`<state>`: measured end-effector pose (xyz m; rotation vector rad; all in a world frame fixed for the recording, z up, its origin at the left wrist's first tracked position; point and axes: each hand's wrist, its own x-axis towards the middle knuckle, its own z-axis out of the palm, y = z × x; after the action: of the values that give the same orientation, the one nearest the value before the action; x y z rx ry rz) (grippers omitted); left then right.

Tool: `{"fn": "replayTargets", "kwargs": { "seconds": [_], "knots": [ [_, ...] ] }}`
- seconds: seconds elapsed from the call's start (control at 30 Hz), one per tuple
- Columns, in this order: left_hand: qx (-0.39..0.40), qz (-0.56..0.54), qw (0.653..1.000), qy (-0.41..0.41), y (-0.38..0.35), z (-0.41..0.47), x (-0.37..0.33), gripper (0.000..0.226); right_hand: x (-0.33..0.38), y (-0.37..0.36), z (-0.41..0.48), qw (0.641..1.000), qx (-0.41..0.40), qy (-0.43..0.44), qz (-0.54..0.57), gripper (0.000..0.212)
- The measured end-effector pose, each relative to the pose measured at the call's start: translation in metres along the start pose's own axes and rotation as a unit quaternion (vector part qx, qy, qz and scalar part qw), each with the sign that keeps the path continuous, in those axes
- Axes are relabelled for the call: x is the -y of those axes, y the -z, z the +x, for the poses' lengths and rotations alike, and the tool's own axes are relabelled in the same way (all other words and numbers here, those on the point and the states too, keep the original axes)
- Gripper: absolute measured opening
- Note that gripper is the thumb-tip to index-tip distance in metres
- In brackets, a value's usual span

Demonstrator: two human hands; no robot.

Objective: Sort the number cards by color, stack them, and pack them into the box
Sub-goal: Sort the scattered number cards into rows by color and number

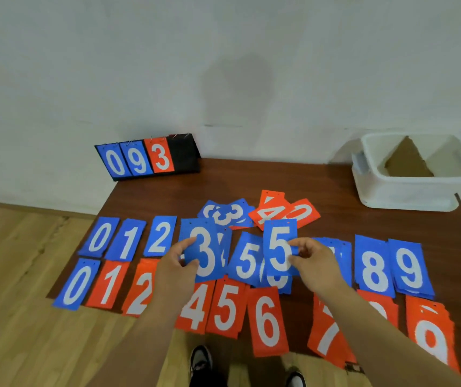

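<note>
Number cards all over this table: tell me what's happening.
A person is sorting them. The left hand holds a blue 3 card, the right hand a blue 5 card, both lifted over rows of blue and red cards on the table. The white box at the far right holds no cards yet.

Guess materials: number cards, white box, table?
Cards: likely thin matte plastic or coated card, flat, with punched holes on top. Box: white plastic, probably, with a moulded rim and slight sheen. Table: dark wood or wood-look laminate, grain faintly visible.
</note>
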<state>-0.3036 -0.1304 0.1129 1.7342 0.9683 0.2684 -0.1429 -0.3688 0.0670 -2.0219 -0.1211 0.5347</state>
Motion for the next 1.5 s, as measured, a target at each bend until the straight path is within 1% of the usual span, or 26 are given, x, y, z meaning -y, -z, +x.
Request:
{"fn": "replayTargets", "kwargs": {
  "seconds": [0.13,0.27,0.33,0.4,0.47,0.53,0.63,0.77,0.87,1.03,1.1,1.13,1.2,1.23,1.3,1.37,1.43,1.5],
  "knots": [
    [0.005,0.009,1.0,0.017,0.041,0.024,0.023,0.048,0.007,-0.057,0.011,1.0,-0.002,-0.02,0.005,0.024],
    [0.03,0.033,0.999,0.018,0.076,0.051,0.042,0.05,-0.001,-0.104,0.027,0.997,-0.039,-0.064,-0.017,0.025],
    [0.054,0.032,0.998,0.024,0.088,0.065,0.049,0.05,-0.012,-0.123,0.035,0.993,-0.054,-0.083,-0.065,0.028],
    [0.075,0.031,0.996,0.031,0.096,0.078,0.055,0.049,-0.024,-0.138,0.04,0.984,-0.056,-0.091,-0.142,0.03],
    [0.089,0.036,0.995,0.028,0.102,0.09,0.061,0.05,-0.034,-0.149,0.042,0.97,-0.059,-0.094,-0.215,0.033],
    [0.097,0.031,0.994,0.031,0.107,0.102,0.065,0.05,-0.038,-0.156,0.045,0.953,-0.078,-0.091,-0.277,0.032],
    [0.103,0.058,0.992,0.033,0.11,0.118,0.072,0.051,-0.035,-0.159,0.049,0.94,-0.084,-0.098,-0.317,0.03],
    [0.126,0.118,0.985,-0.003,0.1,0.142,0.079,0.052,-0.029,-0.161,0.05,0.934,-0.082,-0.117,-0.329,0.033],
    [0.145,0.186,0.971,-0.045,0.083,0.164,0.083,0.05,-0.024,-0.164,0.049,0.922,-0.076,-0.126,-0.359,0.036],
    [0.164,0.262,0.949,-0.065,0.051,0.192,0.092,0.051,-0.021,-0.165,0.049,0.915,-0.077,-0.14,-0.37,0.037],
    [0.171,0.315,0.93,-0.081,0.041,0.198,0.099,0.052,-0.021,-0.165,0.049,0.915,-0.072,-0.143,-0.372,0.039],
    [0.166,0.363,0.912,-0.096,0.037,0.2,0.103,0.053,-0.021,-0.166,0.049,0.915,-0.072,-0.143,-0.371,0.039],
    [0.141,0.443,0.877,-0.121,0.033,0.199,0.108,0.049,-0.02,-0.166,0.05,0.913,-0.075,-0.146,-0.373,0.039],
    [0.13,0.461,0.868,-0.127,0.032,0.198,0.109,0.045,-0.02,-0.166,0.049,0.912,-0.076,-0.147,-0.375,0.039],
    [0.123,0.474,0.862,-0.135,0.031,0.196,0.108,0.039,-0.019,-0.167,0.048,0.911,-0.076,-0.147,-0.379,0.039],
    [0.133,0.481,0.856,-0.137,0.032,0.197,0.107,0.039,-0.014,-0.167,0.048,0.909,-0.074,-0.149,-0.383,0.039],
    [0.141,0.47,0.86,-0.138,0.034,0.2,0.102,0.04,-0.009,-0.166,0.05,0.907,-0.071,-0.153,-0.385,0.039],
    [0.142,0.448,0.87,-0.148,0.036,0.203,0.093,0.042,-0.003,-0.163,0.051,0.921,-0.075,-0.152,-0.35,0.04]
  ]
}}
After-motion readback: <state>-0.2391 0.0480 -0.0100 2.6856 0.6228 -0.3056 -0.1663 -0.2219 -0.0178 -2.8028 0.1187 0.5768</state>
